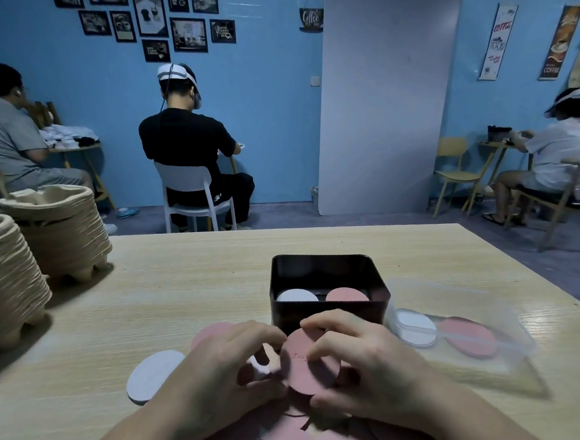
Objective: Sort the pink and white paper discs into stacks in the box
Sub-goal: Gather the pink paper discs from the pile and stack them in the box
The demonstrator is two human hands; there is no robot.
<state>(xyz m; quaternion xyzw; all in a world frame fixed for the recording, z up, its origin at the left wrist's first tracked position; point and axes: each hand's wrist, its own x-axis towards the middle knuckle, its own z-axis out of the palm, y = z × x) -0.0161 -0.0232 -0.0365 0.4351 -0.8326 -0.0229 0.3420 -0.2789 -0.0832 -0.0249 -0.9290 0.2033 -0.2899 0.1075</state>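
A black square box (329,311) stands on the table in front of me. Inside it lie a white disc stack (295,295) on the left and a pink disc stack (347,295) on the right. Just before the box, my left hand (220,369) and my right hand (363,355) together hold a small stack of pink discs (305,363), fingers curled round its edges. Loose pink discs (290,439) lie spread under my wrists. A white disc (152,375) lies left of my left hand, and another pink disc (208,330) peeks out behind it.
A clear plastic lid (461,338) lies right of the box over a white and a pink disc. Stacks of paper pulp trays (56,232) stand at the table's left edge. Beyond the table, three people sit on chairs facing away.
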